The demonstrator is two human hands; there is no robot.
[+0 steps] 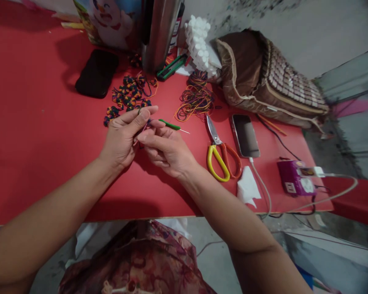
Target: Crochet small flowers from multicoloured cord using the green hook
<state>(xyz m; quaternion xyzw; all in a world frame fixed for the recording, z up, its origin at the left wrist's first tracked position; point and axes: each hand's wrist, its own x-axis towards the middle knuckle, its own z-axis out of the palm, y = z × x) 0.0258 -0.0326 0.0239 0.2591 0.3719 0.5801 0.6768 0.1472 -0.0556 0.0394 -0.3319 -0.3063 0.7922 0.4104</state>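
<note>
My left hand [124, 136] and my right hand [165, 148] meet over the red table [33, 134], fingers pinched together. The right hand holds a green-handled needle tool [170, 125] whose metal tip points right. Between the left fingertips is a small piece of coloured cord, mostly hidden. Just beyond the hands lies a pile of small knotted cord pieces [127, 97] in dark blue, yellow and red. A loose bundle of coloured cord [195, 99] lies to the right of them.
Yellow-and-orange scissors [219, 153], a charging phone [245, 135], a white tissue [247, 188] and a purple power strip [294, 183] lie at right. A black case [97, 73], a steel flask [159, 32], white foam [199, 41] and a brown bag [263, 77] stand behind.
</note>
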